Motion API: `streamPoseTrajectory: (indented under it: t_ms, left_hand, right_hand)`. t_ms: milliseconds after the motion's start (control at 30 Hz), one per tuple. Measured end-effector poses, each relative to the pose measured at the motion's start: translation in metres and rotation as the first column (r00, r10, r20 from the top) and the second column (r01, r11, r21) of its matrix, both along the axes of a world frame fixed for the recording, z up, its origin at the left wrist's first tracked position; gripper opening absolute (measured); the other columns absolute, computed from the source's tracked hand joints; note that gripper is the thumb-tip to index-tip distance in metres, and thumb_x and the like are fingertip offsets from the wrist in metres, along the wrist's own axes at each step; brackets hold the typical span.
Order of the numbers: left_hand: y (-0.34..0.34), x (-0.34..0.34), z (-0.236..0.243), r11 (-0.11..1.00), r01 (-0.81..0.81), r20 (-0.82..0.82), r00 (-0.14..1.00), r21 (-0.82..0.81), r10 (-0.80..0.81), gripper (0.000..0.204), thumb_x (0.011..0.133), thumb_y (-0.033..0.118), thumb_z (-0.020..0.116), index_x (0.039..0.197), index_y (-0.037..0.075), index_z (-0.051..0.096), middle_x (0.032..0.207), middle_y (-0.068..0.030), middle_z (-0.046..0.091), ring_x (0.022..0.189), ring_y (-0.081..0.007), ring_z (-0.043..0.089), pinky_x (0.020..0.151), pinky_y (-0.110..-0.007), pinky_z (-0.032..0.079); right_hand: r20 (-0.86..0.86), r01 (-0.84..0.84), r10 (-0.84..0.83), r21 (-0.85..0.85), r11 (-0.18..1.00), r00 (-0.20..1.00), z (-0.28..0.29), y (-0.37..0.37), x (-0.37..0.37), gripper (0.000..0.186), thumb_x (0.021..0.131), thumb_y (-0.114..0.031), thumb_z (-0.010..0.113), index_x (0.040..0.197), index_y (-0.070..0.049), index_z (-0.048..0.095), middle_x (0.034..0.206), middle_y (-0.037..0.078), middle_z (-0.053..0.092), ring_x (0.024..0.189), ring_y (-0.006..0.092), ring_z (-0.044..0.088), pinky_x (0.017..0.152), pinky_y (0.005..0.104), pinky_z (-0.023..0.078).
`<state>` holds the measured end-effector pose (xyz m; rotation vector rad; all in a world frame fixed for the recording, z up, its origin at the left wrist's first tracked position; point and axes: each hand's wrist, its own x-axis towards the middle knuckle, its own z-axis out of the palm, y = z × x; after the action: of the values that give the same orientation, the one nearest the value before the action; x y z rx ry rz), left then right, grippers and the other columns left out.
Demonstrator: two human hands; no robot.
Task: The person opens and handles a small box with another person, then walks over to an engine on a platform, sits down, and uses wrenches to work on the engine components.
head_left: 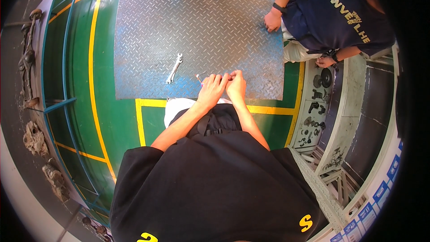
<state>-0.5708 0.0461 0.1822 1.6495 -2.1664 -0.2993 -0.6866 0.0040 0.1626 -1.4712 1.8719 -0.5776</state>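
Slantwise, a slim rod [198, 78] points forward-left beside the hands [212, 90].

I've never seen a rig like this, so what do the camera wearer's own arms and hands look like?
They're human: the left hand and right hand are ungloved, with no watch visible on either wrist. The forearms are bare below loose black sleeves, part of a black shirt with yellow markings.
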Motion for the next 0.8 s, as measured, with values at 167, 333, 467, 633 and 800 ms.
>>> streamPoseTrajectory:
  t_ms: [167,333,467,633,800]
  left_hand:
    - [0.0,0.002,-0.002,1.0,-0.002,0.001,1.0,0.014,0.002,0.053,0.073,0.008,0.06,0.124,0.003,0.046,0.09,-0.0094,0.053,0.09,-0.0262,0.053,0.079,-0.037,0.047]
    - [-0.002,0.004,-0.007,0.996,-0.048,-0.031,0.998,0.074,0.051,0.053,0.074,0.006,0.059,0.125,0.003,0.046,0.093,-0.0101,0.054,0.09,-0.0266,0.053,0.08,-0.037,0.047]
    - [-0.003,0.006,-0.008,0.984,-0.126,-0.139,0.98,0.127,0.143,0.053,0.074,0.002,0.059,0.125,0.002,0.046,0.097,-0.0155,0.055,0.092,-0.0326,0.052,0.083,-0.041,0.046]
    - [-0.002,0.007,-0.008,0.97,-0.158,-0.218,0.956,0.187,0.197,0.052,0.076,0.004,0.059,0.126,0.002,0.045,0.101,-0.0169,0.055,0.098,-0.035,0.052,0.083,-0.044,0.047]
    - [-0.003,0.008,-0.004,0.952,-0.17,-0.365,0.895,0.254,0.257,0.057,0.073,0.003,0.063,0.127,0.0,0.043,0.1,-0.0187,0.058,0.096,-0.0359,0.055,0.081,-0.044,0.046]
  right_hand:
    - [0.082,0.062,-0.07,0.103,0.993,0.994,0.007,-0.002,-0.006,0.034,0.07,-0.016,0.075,0.093,-0.002,0.054,0.075,0.013,0.067,0.076,0.032,0.067,0.069,0.0411,0.05]
    - [0.057,0.086,-0.093,0.106,0.991,0.994,0.023,-0.009,-0.014,0.037,0.068,-0.014,0.075,0.095,-0.001,0.054,0.08,0.014,0.067,0.076,0.0281,0.066,0.07,0.0377,0.051]
    - [0.229,0.058,-0.06,0.018,0.998,0.971,0.002,0.0,-0.024,0.041,0.069,-0.014,0.075,0.102,-0.001,0.055,0.098,0.013,0.063,0.084,0.0229,0.062,0.075,0.0343,0.05]
    - [0.585,-0.15,-0.069,0.317,0.937,0.808,-0.028,0.002,-0.028,0.038,0.078,-0.006,0.07,0.113,-0.002,0.054,0.106,0.007,0.062,0.092,0.0163,0.059,0.078,0.0313,0.05]
    - [0.739,-0.162,-0.158,0.341,0.926,0.654,-0.012,0.009,-0.023,0.038,0.082,-0.007,0.066,0.118,-0.006,0.054,0.112,0.007,0.059,0.097,0.0162,0.058,0.078,0.0303,0.049]
